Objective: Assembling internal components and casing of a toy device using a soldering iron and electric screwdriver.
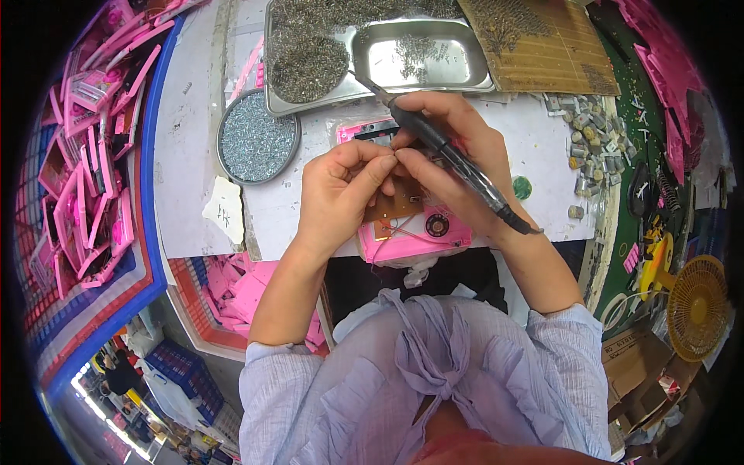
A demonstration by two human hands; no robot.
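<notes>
A black pen-shaped electric screwdriver [428, 130] lies slantwise in my right hand [482, 147], its thin bit pointing up and left toward the metal tray. My left hand [335, 186] is closed in a pinch, its fingertips meeting those of my right hand; whatever is between them is hidden. Beneath both hands sits a pink plastic casing [415, 249], partly covered by my fingers. On it are a brown circuit board [397, 204], thin wires and a round black speaker-like part [436, 225].
A steel tray [474, 77] and a cardboard sheet [566, 66] with small screws lie at the back. Left stands a round dish [222, 147] of tiny silvery parts. Small metal cylinders [593, 147] are heaped right. Pink casings [97, 155] fill the left bin; a yellow fan [697, 298] stands right.
</notes>
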